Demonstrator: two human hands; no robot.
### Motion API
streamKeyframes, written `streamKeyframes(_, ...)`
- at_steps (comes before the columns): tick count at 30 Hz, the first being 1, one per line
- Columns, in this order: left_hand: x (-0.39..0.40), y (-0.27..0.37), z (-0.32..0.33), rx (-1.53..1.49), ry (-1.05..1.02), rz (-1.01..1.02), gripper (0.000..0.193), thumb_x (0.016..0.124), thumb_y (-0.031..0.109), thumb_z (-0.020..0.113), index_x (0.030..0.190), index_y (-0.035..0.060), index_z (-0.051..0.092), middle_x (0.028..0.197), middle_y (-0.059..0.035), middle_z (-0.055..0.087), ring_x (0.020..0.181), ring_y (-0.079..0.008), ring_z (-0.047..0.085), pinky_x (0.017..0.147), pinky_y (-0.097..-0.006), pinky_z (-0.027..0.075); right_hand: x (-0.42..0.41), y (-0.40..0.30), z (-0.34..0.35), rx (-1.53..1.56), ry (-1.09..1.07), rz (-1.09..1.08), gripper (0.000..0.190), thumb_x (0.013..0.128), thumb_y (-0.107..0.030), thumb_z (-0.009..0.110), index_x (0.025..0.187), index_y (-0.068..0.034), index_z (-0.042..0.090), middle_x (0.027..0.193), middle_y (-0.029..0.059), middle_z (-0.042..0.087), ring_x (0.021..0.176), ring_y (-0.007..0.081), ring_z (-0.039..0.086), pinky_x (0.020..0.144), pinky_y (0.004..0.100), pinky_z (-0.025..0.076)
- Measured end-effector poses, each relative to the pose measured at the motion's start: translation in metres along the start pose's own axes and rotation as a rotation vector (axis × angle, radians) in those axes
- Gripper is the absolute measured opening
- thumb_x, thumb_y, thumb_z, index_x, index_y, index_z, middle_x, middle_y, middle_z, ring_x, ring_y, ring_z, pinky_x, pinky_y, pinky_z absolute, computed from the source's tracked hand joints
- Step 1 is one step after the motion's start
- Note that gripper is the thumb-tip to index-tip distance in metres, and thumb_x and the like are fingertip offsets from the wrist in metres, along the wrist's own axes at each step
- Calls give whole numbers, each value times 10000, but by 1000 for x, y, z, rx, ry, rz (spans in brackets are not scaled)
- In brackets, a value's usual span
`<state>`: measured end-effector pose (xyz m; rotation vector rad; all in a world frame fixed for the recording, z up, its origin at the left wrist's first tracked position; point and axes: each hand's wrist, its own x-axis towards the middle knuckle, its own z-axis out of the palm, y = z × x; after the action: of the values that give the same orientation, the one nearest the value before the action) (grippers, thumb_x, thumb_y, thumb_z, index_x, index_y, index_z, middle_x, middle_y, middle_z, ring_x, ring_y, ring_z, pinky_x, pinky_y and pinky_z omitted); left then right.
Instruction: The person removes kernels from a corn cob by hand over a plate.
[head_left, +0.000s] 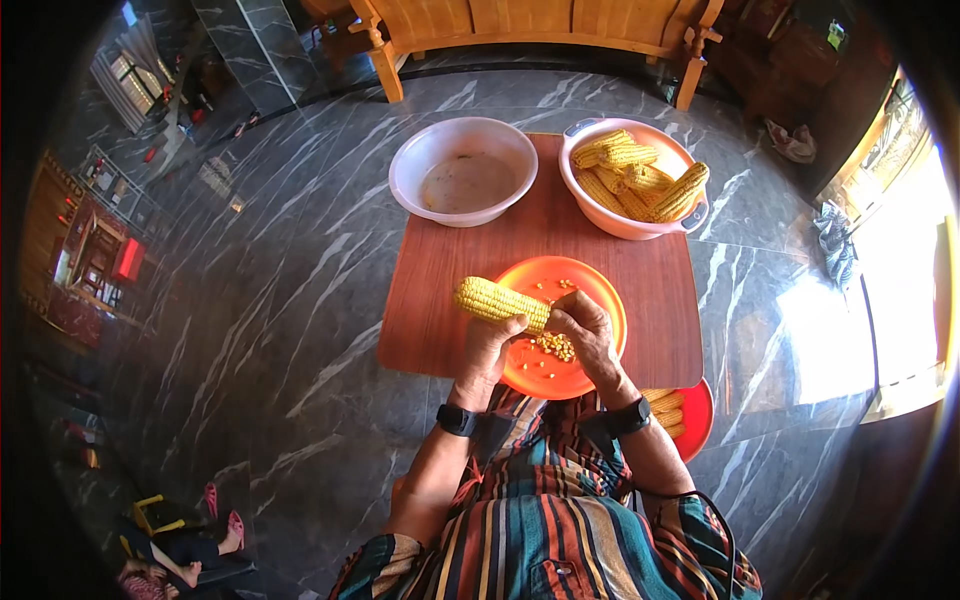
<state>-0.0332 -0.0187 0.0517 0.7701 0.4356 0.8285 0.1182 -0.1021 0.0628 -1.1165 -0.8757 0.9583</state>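
Note:
A yellow ear of corn (499, 301) lies in the grip of my left hand (489, 345), tilted above the left side of an orange plate (604, 289). At the ear's right end, the fingers of my right hand (589, 330) press against the kernels; my palm hides part of that end. Loose corn kernels (555, 346) lie heaped on the plate beneath my hands, with a few more scattered near its far rim. The plate rests at the near edge of a reddish-brown wooden table (435, 300).
A pale basin (465, 210) with specks inside stands at the table's far left. Several ears of corn (626, 176) fill a pink basin (622, 225) at far right. Below the table, a red basin (699, 424) holds cobs. A wooden bench (525, 22) stands beyond; a person's foot (191, 574) shows lower left.

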Motion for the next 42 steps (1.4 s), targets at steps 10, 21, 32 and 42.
streamKeyframes(10,4,-5,-1,-29,62,13,443,750,114,744,1133,-3,554,1042,-85,621,977,-201,605,930,-383,484,11,27,-13,9,213,-59,42,905,-58,559,894,-18,569,839,22,597,773,101,568,711,250,478)
streamKeyframes(21,0,1,0,-23,49,4,466,737,96,757,1141,-11,551,1074,-99,618,1007,-209,599,938,-373,482,1,-1,-1,-102,57,31,280,947,-282,578,985,-7,550,887,43,595,830,118,576,765,280,483)
streamKeyframes(32,-4,-1,4,-15,27,3,493,716,67,778,1145,7,541,1045,-67,614,971,-171,606,888,-329,515,-1,5,-10,234,-37,251,270,939,-283,570,929,-13,559,847,55,604,776,114,582,674,279,498)
streamKeyframes(42,-2,-6,-15,-27,80,44,413,743,59,752,1109,10,565,1031,-98,640,949,-208,636,818,-346,545,22,-18,11,-313,211,-197,92,881,-87,599,847,-3,583,756,21,577,700,85,512,634,257,434)
